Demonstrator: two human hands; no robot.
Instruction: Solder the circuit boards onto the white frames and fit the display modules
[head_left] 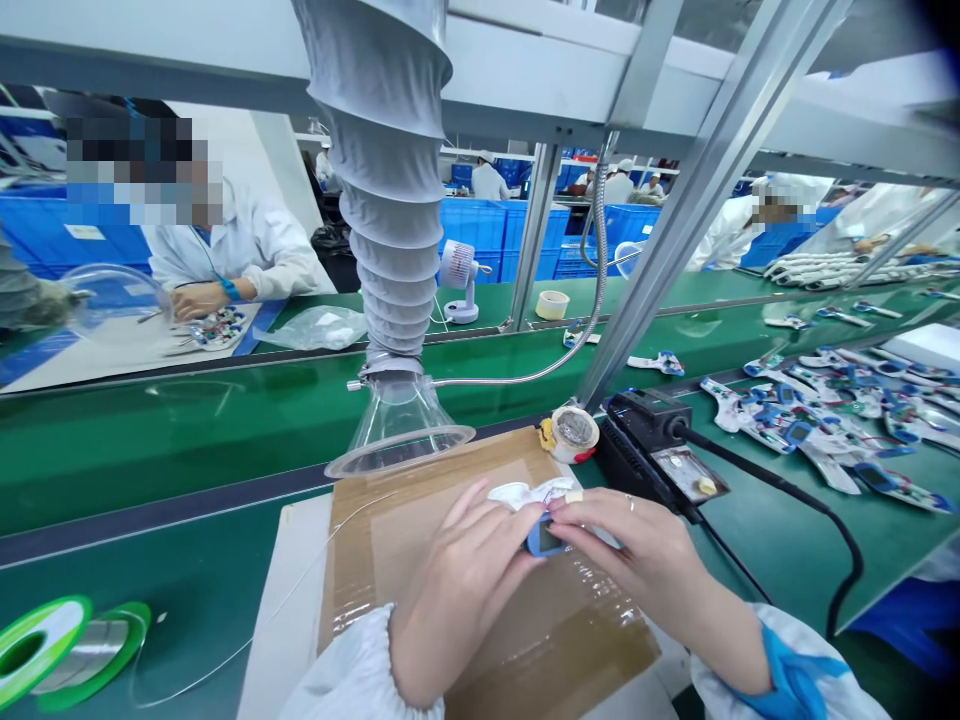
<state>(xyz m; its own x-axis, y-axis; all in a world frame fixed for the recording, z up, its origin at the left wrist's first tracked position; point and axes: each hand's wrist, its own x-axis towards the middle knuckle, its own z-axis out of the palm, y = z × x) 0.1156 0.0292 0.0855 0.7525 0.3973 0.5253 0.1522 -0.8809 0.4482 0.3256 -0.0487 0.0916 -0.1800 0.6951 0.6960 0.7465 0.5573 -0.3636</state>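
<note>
Over a taped cardboard sheet (480, 480), both hands are closed on a small white plastic housing (511, 494) with a blue-framed display (546, 538). My left hand (472, 570) pinches the display's left side between fingers and thumb. From the other side, my right hand (637, 540) presses its fingertips at the display's upper right edge, where the white part meets it. A ring and a blue wrist strap show on my right arm. Fingers cover much of the part, so its inner side is partly hidden.
A clear extraction hood (405, 420) hangs just beyond my hands. The soldering station (649, 430) and its cable are at right, beside several white device halves (817, 400). A solder spool (75, 650) lies left, its wire trailing over the board. A co-worker (232, 240) sits opposite.
</note>
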